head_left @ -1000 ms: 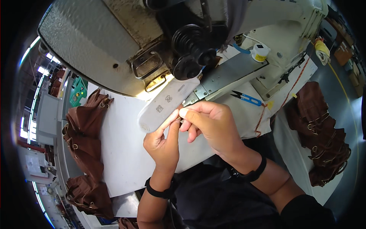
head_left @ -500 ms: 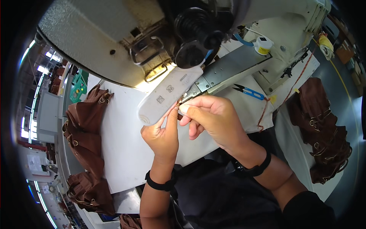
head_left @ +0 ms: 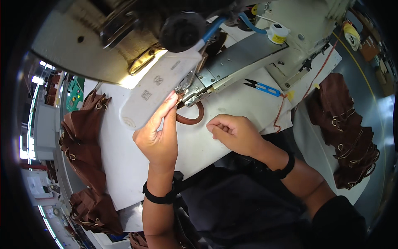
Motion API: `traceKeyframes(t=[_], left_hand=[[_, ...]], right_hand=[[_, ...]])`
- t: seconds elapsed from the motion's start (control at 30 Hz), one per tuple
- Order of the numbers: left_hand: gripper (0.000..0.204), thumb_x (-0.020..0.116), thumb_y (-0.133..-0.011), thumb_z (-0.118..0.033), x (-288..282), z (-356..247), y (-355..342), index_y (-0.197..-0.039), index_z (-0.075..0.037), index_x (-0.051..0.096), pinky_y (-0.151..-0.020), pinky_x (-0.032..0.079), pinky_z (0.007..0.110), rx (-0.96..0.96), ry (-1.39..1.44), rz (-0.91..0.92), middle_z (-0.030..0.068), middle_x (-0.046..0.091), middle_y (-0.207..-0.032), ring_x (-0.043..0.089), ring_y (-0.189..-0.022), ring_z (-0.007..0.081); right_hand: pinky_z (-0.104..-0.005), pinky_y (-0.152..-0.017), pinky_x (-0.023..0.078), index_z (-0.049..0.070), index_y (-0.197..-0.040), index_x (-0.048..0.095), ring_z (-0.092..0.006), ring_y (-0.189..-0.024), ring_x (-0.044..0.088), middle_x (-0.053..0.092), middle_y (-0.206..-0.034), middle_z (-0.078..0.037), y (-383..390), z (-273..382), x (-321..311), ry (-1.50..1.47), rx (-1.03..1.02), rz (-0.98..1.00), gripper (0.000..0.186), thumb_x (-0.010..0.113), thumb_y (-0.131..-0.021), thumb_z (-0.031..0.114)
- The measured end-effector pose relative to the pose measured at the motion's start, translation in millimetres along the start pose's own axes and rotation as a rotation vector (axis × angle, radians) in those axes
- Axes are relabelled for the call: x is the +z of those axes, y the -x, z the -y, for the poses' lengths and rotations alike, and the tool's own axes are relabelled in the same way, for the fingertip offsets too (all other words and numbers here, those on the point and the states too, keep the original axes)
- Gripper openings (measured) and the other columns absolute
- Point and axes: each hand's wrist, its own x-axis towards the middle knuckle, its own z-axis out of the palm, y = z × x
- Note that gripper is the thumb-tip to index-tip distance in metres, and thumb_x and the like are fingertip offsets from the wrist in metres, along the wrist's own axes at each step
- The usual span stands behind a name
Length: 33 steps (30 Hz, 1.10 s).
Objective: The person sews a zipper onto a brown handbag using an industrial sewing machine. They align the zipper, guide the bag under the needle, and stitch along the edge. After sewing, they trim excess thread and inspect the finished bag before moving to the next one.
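Observation:
Beside the needle end of the sewing machine arm (head_left: 232, 62), my left hand (head_left: 159, 135) pinches one end of a brown leather strap (head_left: 200, 114). The strap curves in a loop below the metal tip of the arm; its pinched end is mostly hidden by my fingers and the machine parts. Over my left fingertips lies a long pale grey machine cover (head_left: 155, 89) with a rounded end. My right hand (head_left: 236, 133) is apart from the strap, above the white table sheet, with its fingers curled in and nothing visible in them.
Blue-handled thread snips (head_left: 263, 87) lie on the white sheet (head_left: 128, 166), right of the arm, by a reddish cord (head_left: 280, 112). Brown leather bags with metal rings are piled at left (head_left: 85, 141) and right (head_left: 344, 128). The machine head (head_left: 95, 37) overhangs the far side.
My right hand has let go by the needle and drawn back right and nearer. The strap's loop has come into sight. My left hand still pinches; the whole view has shifted somewhat.

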Motion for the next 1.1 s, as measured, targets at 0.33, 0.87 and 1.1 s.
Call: traceKeyframes(t=[0.33, 0.87, 1.1], left_hand=[[0.023, 0.073, -0.087, 0.014, 0.2, -2.1, -2.0, -0.106, 0.003, 0.077, -0.094, 0.057, 0.034, 0.069, -0.046, -0.007, 0.0171, 0.077, -0.111, 0.073, -0.103, 0.0246], [0.023, 0.074, -0.088, 0.013, -1.4, 2.0, -3.8, -0.107, 0.003, 0.078, -0.096, 0.056, 0.034, 0.104, -0.067, 0.003, 0.0161, 0.077, -0.111, 0.073, -0.105, 0.0243], [0.024, 0.075, -0.085, 0.012, 2.4, 1.2, -5.0, -0.105, 0.0, 0.08, -0.09, 0.057, 0.034, 0.104, -0.043, -0.033, 0.0141, 0.08, -0.105, 0.075, -0.1, 0.0245]], right_hand=[[-0.032, -0.061, 0.051, 0.004, -0.1, 0.072, -0.0184, -0.061, 0.064, 0.071, -0.074, -0.007, 1.7, -2.5, 5.9, 0.047, -0.097, -0.107, 0.016, 0.068, -0.097, 0.019], [-0.0228, -0.062, 0.047, -0.001, -0.103, 0.07, -0.0035, -0.067, 0.055, 0.064, -0.075, 0.002, 2.1, -2.7, 4.0, 0.067, -0.088, -0.064, 0.014, 0.067, -0.102, 0.013], [-0.0222, -0.063, 0.051, 0.001, -0.109, 0.073, -0.005, -0.071, 0.063, 0.069, -0.079, -0.001, 10.2, 17.5, -14.5, -0.025, -0.123, -0.046, 0.016, 0.065, -0.103, 0.013]])
